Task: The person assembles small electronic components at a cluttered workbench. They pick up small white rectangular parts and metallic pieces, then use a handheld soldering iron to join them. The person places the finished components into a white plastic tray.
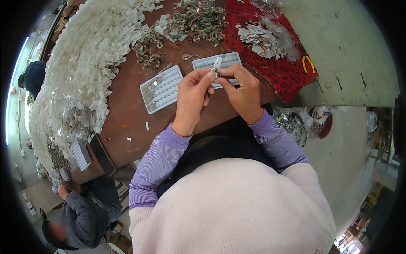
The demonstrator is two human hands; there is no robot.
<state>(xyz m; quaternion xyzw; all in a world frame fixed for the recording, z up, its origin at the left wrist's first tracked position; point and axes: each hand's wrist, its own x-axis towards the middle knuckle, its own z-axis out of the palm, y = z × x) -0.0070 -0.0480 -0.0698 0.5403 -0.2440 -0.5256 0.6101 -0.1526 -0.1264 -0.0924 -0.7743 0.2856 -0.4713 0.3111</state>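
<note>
My left hand (191, 98) and my right hand (246, 89) meet above the table, fingers pinched together. Between their fingertips is a small part with a white tab (218, 62) sticking up and a dark, shiny lower piece (217, 73); its exact kind is too small to tell. Just beyond the hands lies a white molded tray (203, 63), partly hidden by them. Left of my left hand sits a second white tray (170, 106) with rows of pockets. Several small round silver discs (155, 83) lie in its left part.
A huge heap of translucent white plastic pieces (91, 46) covers the table's left. Tangled wired parts (198, 21) lie at the back. On a red patterned cloth (270, 76) are white flat pieces (262, 40) and yellow-handled pliers (308, 64). A co-worker (86, 216) is at lower left.
</note>
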